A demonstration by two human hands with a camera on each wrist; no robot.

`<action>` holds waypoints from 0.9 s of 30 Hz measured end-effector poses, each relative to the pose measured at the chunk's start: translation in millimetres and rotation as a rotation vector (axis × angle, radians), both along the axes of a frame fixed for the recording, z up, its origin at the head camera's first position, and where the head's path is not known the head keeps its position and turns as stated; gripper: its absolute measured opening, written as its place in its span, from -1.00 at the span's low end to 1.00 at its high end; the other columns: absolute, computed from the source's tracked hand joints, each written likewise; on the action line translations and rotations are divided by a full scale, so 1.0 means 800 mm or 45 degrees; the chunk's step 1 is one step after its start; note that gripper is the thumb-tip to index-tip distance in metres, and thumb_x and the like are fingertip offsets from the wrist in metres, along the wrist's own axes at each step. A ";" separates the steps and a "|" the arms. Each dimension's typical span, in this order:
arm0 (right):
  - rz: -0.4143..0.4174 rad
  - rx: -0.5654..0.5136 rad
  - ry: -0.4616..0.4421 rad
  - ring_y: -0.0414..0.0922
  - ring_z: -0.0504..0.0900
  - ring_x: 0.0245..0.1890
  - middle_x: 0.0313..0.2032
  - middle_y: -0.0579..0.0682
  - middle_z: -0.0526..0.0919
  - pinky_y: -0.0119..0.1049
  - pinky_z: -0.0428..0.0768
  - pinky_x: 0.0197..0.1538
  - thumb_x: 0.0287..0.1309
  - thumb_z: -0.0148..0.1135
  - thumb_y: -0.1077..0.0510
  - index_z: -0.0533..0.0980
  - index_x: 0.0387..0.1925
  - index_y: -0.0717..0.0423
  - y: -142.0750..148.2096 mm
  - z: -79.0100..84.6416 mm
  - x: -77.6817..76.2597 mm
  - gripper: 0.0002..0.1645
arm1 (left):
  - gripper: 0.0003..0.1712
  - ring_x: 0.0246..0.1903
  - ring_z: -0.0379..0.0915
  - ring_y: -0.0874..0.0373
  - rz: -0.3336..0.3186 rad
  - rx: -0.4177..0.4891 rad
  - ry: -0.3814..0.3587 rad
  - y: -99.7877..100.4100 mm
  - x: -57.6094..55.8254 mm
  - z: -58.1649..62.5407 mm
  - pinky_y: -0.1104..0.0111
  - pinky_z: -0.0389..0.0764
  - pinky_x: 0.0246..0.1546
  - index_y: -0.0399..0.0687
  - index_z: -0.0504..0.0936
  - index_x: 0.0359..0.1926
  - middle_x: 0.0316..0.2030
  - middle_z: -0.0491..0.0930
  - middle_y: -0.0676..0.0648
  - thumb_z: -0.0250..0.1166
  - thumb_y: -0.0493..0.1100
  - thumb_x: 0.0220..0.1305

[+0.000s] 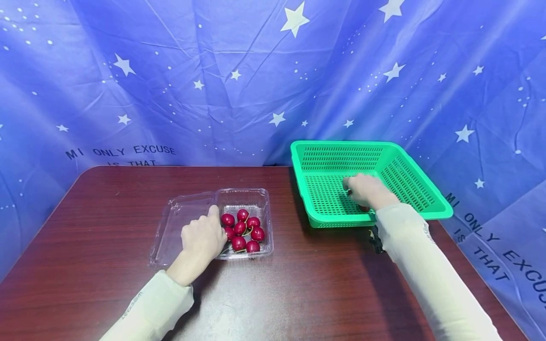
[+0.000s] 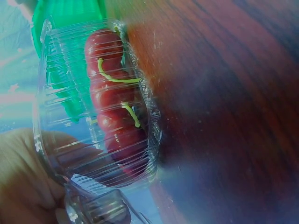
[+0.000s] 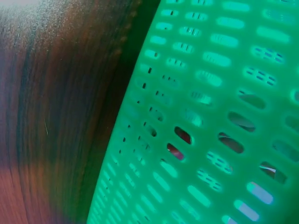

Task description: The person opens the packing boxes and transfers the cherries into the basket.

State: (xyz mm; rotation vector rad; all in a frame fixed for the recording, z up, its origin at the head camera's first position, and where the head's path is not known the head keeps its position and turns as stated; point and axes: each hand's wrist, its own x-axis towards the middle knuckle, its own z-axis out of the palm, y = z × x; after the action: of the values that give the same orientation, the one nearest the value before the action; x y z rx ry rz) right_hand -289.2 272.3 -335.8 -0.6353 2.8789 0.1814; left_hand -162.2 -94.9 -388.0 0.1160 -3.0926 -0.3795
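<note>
Several red cherries (image 1: 240,228) with green stems lie in a clear plastic box (image 1: 266,199), its lid (image 1: 181,222) folded out to the left. My left hand (image 1: 200,239) grips the box's hinge-side edge, one digit along the rim; in the left wrist view the clear wall partly covers the hand (image 2: 32,172). My right hand (image 1: 368,188) reaches down into a green slotted basket (image 1: 307,219) and pinches a cherry (image 1: 350,192), mostly hidden under the fingertips. Another cherry (image 1: 364,208) shows beneath that hand. Through the basket slots in the right wrist view, red (image 3: 182,135) shows.
Both box and basket stand on a dark reddish wooden table (image 1: 281,293), the basket near its right edge. A blue curtain (image 1: 239,94) with white stars hangs behind. By the right cuff is a small black device (image 1: 376,240).
</note>
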 end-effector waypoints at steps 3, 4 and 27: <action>-0.013 0.002 -0.018 0.11 0.62 -0.32 -0.17 0.32 0.69 0.04 0.63 -0.26 0.10 0.26 0.30 0.52 -0.04 0.32 -0.001 -0.002 0.002 -0.64 | -0.73 -0.48 0.60 -0.35 0.000 0.006 -0.004 0.000 0.000 0.000 -0.08 0.57 -0.55 -0.24 0.34 -0.25 -0.47 0.68 -0.41 0.18 -0.15 0.14; -0.016 0.002 -0.021 0.12 0.62 -0.30 -0.16 0.33 0.68 0.05 0.63 -0.25 0.10 0.27 0.29 0.51 -0.03 0.32 -0.001 -0.002 0.002 -0.64 | -0.73 -0.48 0.60 -0.35 -0.001 0.007 -0.004 0.000 0.000 0.000 -0.08 0.57 -0.55 -0.24 0.34 -0.25 -0.47 0.68 -0.41 0.19 -0.15 0.14; -0.019 -0.038 -0.008 0.21 0.66 -0.22 -0.10 0.35 0.69 0.16 0.62 -0.12 0.13 0.28 0.24 0.52 -0.02 0.34 0.004 0.007 0.000 -0.61 | -0.73 -0.48 0.60 -0.36 0.005 0.005 0.007 0.000 0.000 -0.002 -0.09 0.58 -0.54 -0.24 0.34 -0.26 -0.47 0.68 -0.41 0.18 -0.16 0.14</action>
State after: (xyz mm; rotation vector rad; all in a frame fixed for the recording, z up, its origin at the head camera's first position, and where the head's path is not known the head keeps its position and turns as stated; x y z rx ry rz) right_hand -288.9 275.5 -329.9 -0.6188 2.8843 0.1338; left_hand -162.5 -94.9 -389.6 0.1213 -3.0856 -0.3855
